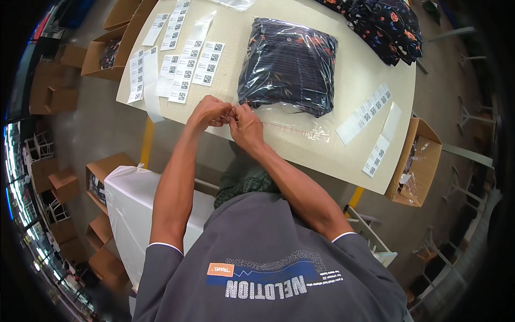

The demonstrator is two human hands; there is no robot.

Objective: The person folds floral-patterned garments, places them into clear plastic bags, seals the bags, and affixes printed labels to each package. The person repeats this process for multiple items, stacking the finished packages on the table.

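A folded dark floral garment [287, 66] lies inside a clear plastic bag [299, 128] on the pale table. The bag's flap, with a thin red line along it, points toward me. At the flap's left corner, my left hand [210, 112] and my right hand [247, 125] meet with fingertips pinched together. My right hand grips the bag's edge there. My left fingers pinch at the same corner, and the exact bit between them is too small to make out.
Printed label strips [185, 74] with square codes lie on the left of the table [225, 24]; more label strips [364, 112] lie on the right. Dark floral fabric [384, 30] sits at the far right. A cardboard box [422, 161] adjoins the right edge; a white-covered surface [132, 201] stands lower left.
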